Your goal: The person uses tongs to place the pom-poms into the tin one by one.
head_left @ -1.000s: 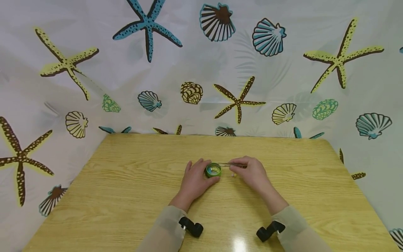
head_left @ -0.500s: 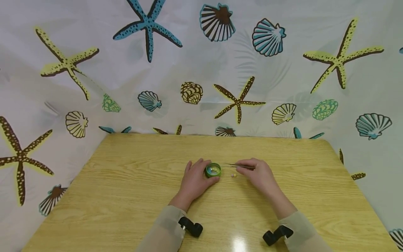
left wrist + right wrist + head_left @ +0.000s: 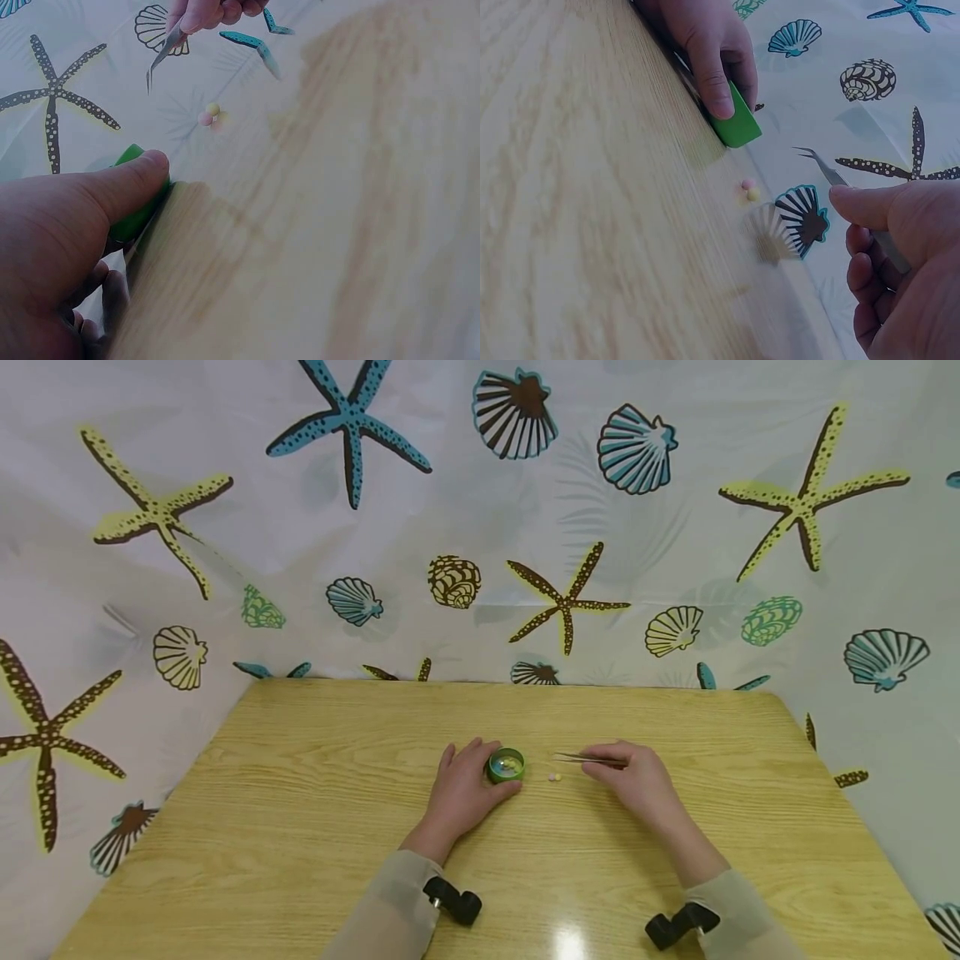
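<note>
My left hand (image 3: 465,789) grips a small round green container (image 3: 507,780), its thumb at the near side and fingers around the far left. Inside lie several small yellowish pieces. With thumb and fingers, my right hand (image 3: 637,781) holds fine metal tweezers (image 3: 832,174) to the right of the container. The bent tweezer tips are apart, with nothing visible between them, raised above the table. On the wood between container and right hand sit two tiny balls, a pink ball (image 3: 747,184) and a yellow ball (image 3: 753,195), side by side.
The light wooden table (image 3: 315,860) spans the view beneath both hands. A white cloth (image 3: 420,527) printed with starfish and shells stands behind it and along both sides. A black wrist camera (image 3: 453,900) is strapped to the left sleeve, another camera (image 3: 681,927) to the right one.
My right hand has drawn the tweezers rightward, away from the container's rim, and their tips now stand clear of it. The left hand keeps its grip; the two balls lie where they were.
</note>
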{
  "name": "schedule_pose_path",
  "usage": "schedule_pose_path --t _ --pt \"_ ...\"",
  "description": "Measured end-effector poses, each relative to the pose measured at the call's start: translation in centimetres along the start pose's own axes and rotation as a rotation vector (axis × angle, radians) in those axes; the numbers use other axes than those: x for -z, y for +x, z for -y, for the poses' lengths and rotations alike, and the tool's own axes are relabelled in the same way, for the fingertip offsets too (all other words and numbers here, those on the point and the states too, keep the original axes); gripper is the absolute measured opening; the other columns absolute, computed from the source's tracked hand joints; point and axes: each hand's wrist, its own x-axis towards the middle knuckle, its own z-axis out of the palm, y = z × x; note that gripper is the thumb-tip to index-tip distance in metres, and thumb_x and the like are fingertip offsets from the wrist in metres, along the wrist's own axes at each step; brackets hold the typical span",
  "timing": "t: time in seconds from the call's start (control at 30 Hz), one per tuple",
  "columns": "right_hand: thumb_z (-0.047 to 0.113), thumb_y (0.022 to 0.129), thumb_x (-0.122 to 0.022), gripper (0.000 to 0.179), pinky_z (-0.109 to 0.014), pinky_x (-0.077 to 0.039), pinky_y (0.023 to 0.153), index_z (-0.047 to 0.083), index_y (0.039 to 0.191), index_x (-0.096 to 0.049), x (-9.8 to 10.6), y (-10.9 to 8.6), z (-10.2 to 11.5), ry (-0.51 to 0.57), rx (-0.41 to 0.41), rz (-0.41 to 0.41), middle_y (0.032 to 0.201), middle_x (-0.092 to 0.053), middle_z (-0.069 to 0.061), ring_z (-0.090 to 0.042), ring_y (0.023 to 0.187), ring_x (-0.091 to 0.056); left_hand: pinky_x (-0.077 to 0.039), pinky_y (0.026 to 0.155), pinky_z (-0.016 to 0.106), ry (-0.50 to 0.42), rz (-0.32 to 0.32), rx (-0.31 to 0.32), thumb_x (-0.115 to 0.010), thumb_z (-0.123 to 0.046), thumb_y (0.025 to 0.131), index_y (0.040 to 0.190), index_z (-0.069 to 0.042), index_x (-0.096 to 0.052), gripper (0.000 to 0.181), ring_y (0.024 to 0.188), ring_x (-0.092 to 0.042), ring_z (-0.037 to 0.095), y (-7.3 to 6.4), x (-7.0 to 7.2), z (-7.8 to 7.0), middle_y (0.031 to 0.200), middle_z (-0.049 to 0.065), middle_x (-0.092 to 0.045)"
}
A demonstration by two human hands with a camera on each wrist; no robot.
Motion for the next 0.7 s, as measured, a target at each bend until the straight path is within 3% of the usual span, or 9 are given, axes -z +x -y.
schedule_pose_path --t 0.7 --pt "0.021 0.103 -0.082 0.019 -0.040 -0.058 0.091 0.014 0.121 -0.087 0.6 -0.4 -1.6 -0.064 -0.040 -0.003 0.117 -0.078 -0.005 -0.027 0.112 -0.070 -0.013 0.135 0.061 -0.006 -0.001 -0.003 -0.089 -0.040 0.096 0.152 -0.003 -0.064 0.071 0.156 -0.046 0.036 0.0 0.1 0.0 0.154 0.017 -0.064"
